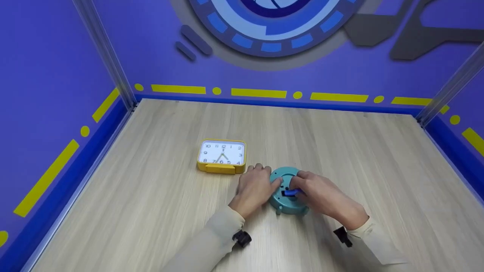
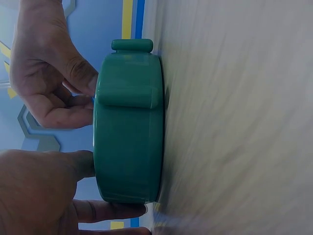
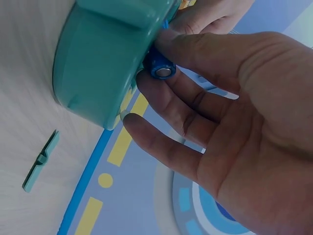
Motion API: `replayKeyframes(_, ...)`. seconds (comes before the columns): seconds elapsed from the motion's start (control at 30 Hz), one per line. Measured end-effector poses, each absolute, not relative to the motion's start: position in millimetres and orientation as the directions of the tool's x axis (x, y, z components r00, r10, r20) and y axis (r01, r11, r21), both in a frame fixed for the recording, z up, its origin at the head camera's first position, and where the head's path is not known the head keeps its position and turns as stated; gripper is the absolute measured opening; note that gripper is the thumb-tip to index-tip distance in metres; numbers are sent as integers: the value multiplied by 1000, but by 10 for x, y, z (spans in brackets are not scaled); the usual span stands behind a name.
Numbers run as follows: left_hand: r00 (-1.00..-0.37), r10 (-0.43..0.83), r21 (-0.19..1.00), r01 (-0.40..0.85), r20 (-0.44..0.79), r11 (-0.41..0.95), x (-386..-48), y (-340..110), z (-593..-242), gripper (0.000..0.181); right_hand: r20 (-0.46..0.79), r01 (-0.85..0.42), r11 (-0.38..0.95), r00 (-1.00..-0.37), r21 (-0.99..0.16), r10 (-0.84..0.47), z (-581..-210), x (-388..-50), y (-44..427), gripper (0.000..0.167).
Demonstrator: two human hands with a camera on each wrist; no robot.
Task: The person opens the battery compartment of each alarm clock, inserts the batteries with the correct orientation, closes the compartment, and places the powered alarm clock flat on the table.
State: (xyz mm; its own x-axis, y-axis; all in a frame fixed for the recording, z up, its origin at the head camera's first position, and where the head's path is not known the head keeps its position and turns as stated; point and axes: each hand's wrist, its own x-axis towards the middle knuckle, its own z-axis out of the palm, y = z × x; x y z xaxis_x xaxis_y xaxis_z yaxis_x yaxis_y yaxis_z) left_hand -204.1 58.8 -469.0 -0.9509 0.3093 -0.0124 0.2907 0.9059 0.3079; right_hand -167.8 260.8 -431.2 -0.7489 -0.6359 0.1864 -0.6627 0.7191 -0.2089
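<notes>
A round teal alarm clock [image 1: 287, 207] lies face down on the table, its back and small feet showing. My left hand [image 1: 255, 187] holds it at the left, thumb on the back and fingers along the side [image 2: 129, 147]. Between the thumb and fingers of my right hand [image 1: 319, 192] is a blue battery [image 1: 291, 192], pinched at the dark battery slot in the clock's back. In the right wrist view one metal end of the battery [image 3: 161, 66] sticks out from the clock; how far its other end sits inside is hidden.
Left of the hands stands a yellow rectangular clock [image 1: 222, 155], dial up. A small teal battery cover [image 3: 41, 160] lies on the wooden table [image 1: 159, 151] near the teal clock. Blue-purple panels [image 1: 264, 75] border the table at the back and sides.
</notes>
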Motion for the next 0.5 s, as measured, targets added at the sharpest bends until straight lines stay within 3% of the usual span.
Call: replayKeyframes(0.5,-950,311,310,293,-12,905,-2035,581,-4684,55,205,-675,718,-737,-170,-644,-4346,-1684,2543,20)
